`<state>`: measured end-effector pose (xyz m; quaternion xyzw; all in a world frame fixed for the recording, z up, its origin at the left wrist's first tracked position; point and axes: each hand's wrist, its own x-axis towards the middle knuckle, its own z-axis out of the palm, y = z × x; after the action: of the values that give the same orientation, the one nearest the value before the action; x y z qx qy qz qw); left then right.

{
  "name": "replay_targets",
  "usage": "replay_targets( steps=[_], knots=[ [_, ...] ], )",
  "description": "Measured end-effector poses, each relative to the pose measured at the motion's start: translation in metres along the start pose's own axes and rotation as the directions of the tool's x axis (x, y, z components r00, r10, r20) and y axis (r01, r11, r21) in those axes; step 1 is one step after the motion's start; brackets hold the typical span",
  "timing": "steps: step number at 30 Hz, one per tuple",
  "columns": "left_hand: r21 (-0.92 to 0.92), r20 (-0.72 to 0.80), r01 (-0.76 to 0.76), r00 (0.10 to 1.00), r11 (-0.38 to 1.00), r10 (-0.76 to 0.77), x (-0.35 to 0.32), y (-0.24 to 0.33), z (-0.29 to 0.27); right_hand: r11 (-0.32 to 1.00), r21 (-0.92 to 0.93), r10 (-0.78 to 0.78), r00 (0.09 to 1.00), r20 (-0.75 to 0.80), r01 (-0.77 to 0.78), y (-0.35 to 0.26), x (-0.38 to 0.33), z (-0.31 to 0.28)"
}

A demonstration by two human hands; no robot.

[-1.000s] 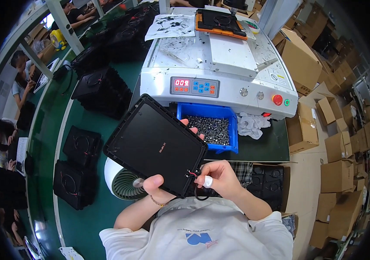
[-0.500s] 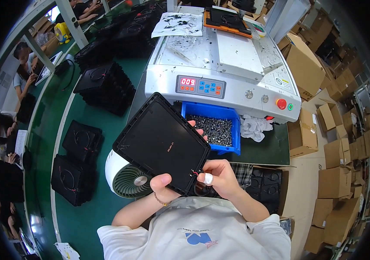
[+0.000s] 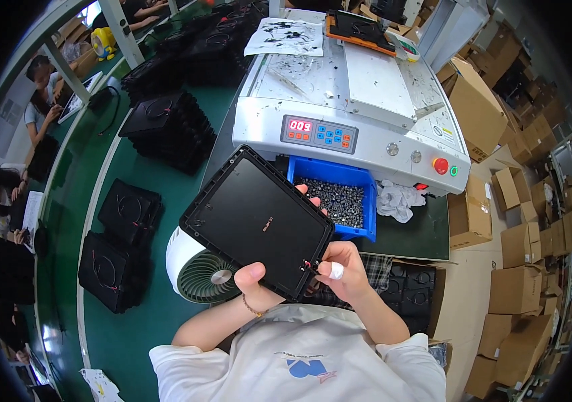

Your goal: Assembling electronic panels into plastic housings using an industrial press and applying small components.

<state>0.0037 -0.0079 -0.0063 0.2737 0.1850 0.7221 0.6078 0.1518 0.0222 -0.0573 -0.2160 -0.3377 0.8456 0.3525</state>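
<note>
Before the blue bin (image 3: 369,213), our left hand (image 3: 256,289) grasps the black panel (image 3: 252,218) by opposite edges, seemingly steadying it while our right hand (image 3: 348,273), its exact hold unclear, meets the corner beside the red wire (image 3: 308,264).

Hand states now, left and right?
Left hand: closed, holding the black rectangular panel.
Right hand: at the panel's corner by the red wire; can't tell whether it grips anything.
</note>
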Motion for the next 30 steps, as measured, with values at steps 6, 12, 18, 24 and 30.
replay_targets(
  steps=[6,12,18,24,30],
  knots=[
    [0.055,-0.033,-0.055,0.998,0.997,0.057,-0.008,-0.008,0.006,0.98,-0.181,-0.086,0.996,-0.031,0.079,0.008,-0.005,-0.003],
    [0.108,-0.018,-0.121,0.992,0.987,0.123,-0.01,0.004,0.001,0.955,-0.293,-0.035,0.999,0.032,0.043,-0.011,-0.003,0.002],
    [0.315,-0.213,-0.461,0.818,0.83,0.535,-0.049,0.099,0.017,0.907,-0.235,-0.305,0.929,0.209,0.35,-0.033,0.007,0.009],
    [0.656,-0.541,-0.552,0.13,0.514,0.831,-0.22,0.157,-0.073,0.9,-0.053,-0.402,0.871,0.284,0.433,-0.043,0.01,-0.018],
    [0.542,-0.703,-0.437,0.233,0.718,0.672,-0.357,0.145,-0.113,0.92,-0.017,-0.378,0.896,0.235,0.392,-0.037,0.013,-0.027]
  ],
)
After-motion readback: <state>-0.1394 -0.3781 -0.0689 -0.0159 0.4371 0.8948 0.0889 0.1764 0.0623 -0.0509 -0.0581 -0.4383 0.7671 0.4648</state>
